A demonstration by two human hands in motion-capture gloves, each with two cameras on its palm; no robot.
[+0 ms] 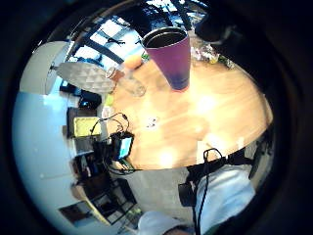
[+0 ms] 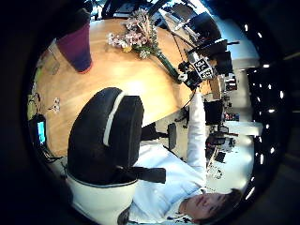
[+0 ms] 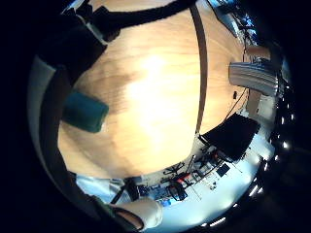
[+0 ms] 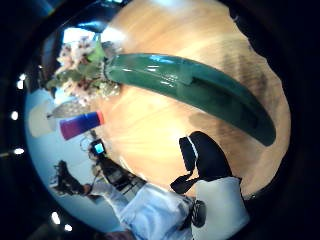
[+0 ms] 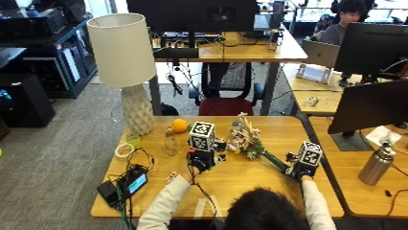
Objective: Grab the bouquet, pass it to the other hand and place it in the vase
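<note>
Bouquet lies flat on the worktop, blooms toward the middle, green stem wrap running out to the right hand. That hand sits at the stem's tail end; its thumb-side palm view has the green stem right across the palm, 1 finger below it, so it looks poised around the stem. Can't tell if the grip has actually closed.

Risks:
- grabbing the tail end means a head-heavy bunch; blooms could droop or drag on lift
- handover near the vase could clip it; it's tall and narrow, so likely tippy

Left hand hangs above the worktop near the blooms, holding nothing I can see; its fingers are hidden. From the outside view the vase is masked behind that hand.
</note>
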